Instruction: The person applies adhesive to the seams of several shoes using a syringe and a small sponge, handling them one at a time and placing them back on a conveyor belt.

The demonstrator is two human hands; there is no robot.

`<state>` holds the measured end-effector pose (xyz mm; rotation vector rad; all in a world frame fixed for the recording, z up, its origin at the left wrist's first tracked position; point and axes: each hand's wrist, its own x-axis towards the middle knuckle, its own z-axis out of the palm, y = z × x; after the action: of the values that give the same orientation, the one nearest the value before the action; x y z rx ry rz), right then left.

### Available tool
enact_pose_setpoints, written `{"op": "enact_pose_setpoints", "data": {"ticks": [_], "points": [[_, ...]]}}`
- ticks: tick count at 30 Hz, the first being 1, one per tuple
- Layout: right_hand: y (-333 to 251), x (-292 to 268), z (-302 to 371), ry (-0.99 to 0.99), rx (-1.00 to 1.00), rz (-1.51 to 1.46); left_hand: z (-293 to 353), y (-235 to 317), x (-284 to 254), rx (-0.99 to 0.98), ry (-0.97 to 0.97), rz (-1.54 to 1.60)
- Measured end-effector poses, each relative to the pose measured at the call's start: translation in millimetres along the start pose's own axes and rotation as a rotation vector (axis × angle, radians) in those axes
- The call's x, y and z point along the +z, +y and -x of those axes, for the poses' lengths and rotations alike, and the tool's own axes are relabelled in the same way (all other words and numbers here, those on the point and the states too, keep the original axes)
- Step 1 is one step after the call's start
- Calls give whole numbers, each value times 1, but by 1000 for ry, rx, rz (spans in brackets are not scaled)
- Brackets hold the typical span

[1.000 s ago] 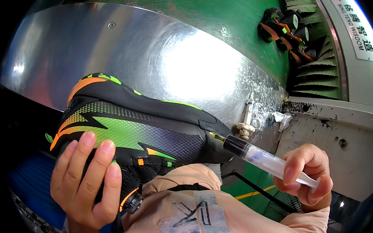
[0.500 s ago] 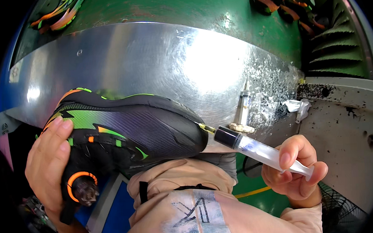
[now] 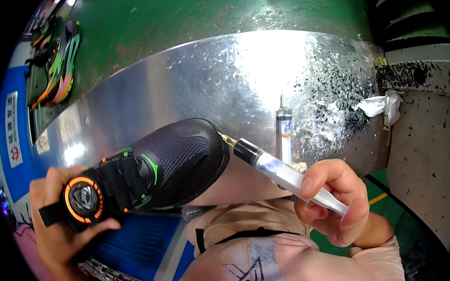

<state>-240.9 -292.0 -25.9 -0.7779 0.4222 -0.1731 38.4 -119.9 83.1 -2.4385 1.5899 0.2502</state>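
Observation:
A dark shoe (image 3: 177, 155) with green and orange trim points its toe to the right over the metal ledge. My left hand (image 3: 53, 215) is wrapped round its heel and ankle end, thumb below; the foot form inside shows through the orange-ringed opening (image 3: 83, 199). In my right hand (image 3: 335, 201) is a clear syringe (image 3: 280, 173) with a black front end, gripped at the barrel and plunger. Its needle tip meets the edge of the toe, where upper and sole join. Whether the needle presses in is too small to tell.
A second syringe (image 3: 284, 132) lies on the metal ledge (image 3: 146, 88), its lower end behind my right hand. Crumpled white tissue (image 3: 381, 107) sits at the right. Dried residue spots the ledge's right part. Another shoe (image 3: 61, 67) stands far left on the green belt (image 3: 203, 14).
The shoe has rolled from its side to more upright, its top now facing me. The syringe tip has shifted left and up along the toe edge. The view has turned somewhat.

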Motion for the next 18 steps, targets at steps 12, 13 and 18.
{"op": "enact_pose_setpoints", "data": {"ticks": [12,13,18], "points": [[8,-17,-3,-63,-167,52,3,16,2,-225,1,347],[8,-17,-3,-61,-174,55,3,16,2,-226,3,376],[4,-12,-5,-56,-182,60,4,29,-5,-268,-85,452]]}}
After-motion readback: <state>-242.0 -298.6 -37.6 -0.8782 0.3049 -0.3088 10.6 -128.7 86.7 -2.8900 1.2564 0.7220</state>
